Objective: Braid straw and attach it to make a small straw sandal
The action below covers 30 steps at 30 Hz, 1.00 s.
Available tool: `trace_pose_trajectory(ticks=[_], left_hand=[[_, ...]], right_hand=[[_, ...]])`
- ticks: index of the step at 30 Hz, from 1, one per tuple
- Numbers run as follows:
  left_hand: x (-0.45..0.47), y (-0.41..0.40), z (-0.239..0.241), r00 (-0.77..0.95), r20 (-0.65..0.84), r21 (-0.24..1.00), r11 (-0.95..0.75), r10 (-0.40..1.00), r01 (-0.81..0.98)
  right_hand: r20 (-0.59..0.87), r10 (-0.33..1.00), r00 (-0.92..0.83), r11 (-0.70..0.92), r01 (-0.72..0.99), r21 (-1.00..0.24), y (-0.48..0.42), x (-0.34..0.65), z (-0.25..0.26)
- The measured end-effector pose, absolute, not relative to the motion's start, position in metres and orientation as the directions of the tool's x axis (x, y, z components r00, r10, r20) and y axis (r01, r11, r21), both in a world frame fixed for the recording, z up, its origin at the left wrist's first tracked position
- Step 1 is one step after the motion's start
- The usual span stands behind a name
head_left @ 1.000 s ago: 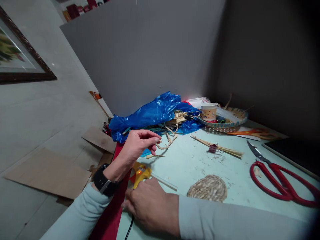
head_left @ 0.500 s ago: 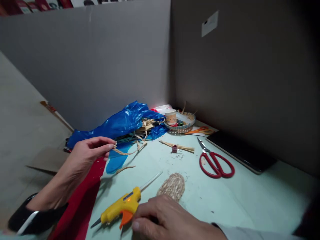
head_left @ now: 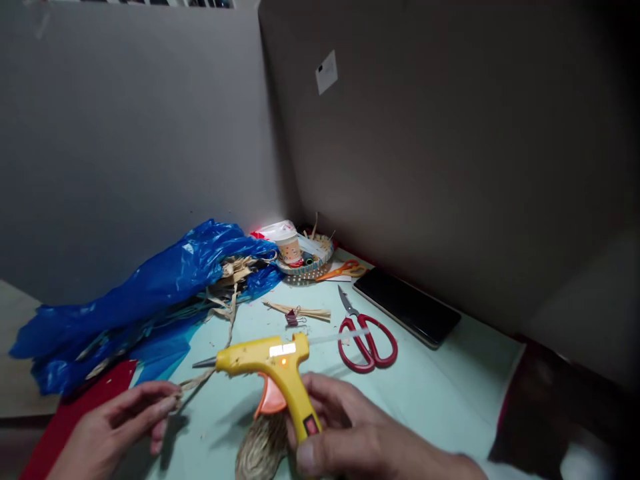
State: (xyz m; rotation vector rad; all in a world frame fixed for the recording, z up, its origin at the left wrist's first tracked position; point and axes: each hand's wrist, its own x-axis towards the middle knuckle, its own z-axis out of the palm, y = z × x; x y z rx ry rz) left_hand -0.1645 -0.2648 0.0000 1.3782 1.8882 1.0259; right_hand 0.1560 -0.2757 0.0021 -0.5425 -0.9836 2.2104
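Note:
A yellow hot glue gun (head_left: 265,357) with an orange trigger and a lit orange light is held up by its handle in my right hand (head_left: 350,427). Its nozzle points left, and a clear glue stick sticks out of its back. My left hand (head_left: 120,423) pinches the end of a braided straw strip (head_left: 197,381), which runs off behind the nozzle. Below the gun lies an oval woven straw piece (head_left: 263,447), partly covered by my right hand and the gun.
Red-handled scissors (head_left: 367,341) lie beside a black phone (head_left: 407,305). Straw strips in a binder clip (head_left: 295,317) rest mid-table. Behind are a blue plastic bag (head_left: 165,267) with straw, a small basket (head_left: 320,257) holding a paper cup (head_left: 289,248), and orange scissors (head_left: 345,269). Grey partitions (head_left: 150,120) stand behind.
My right hand has picked up the glue gun from the table and lifted it. My left hand has come lower, still pinching the straw strip. The view has swung to the right.

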Motion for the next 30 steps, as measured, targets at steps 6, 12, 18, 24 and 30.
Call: trace_pose_trajectory(ticks=[6, 12, 18, 24, 30], left_hand=[[-0.127, -0.28, -0.014, -0.159, -0.124, 0.801, 0.193, 0.98, 0.567], [-0.114, -0.293, -0.004, 0.002, -0.05, 0.731, 0.036, 0.999, 0.681], [-0.105, -0.297, -0.005, 0.095, -0.048, 0.695, -0.035, 0.994, 0.718], [-0.095, -0.316, -0.021, 0.065, 0.235, 0.478, -0.174, 0.97, 0.861], [-0.069, -0.327, -0.039, 0.063, 0.216, 0.296, -0.127, 0.974, 0.947]], right_hand=[[-0.089, 0.75, -0.655, -0.35, -0.28, -0.894, -0.236, 0.156, 0.019], [-0.077, 0.75, -0.657, -0.133, -0.036, -0.99, -0.219, 0.154, 0.009], [-0.117, 0.785, -0.608, 0.009, 0.201, -0.98, -0.222, 0.156, 0.002], [-0.22, 0.871, -0.44, 0.013, 0.468, -0.884, -0.221, 0.159, 0.002], [-0.183, 0.871, -0.456, 0.027, 0.417, -0.909, -0.219, 0.163, -0.003]])
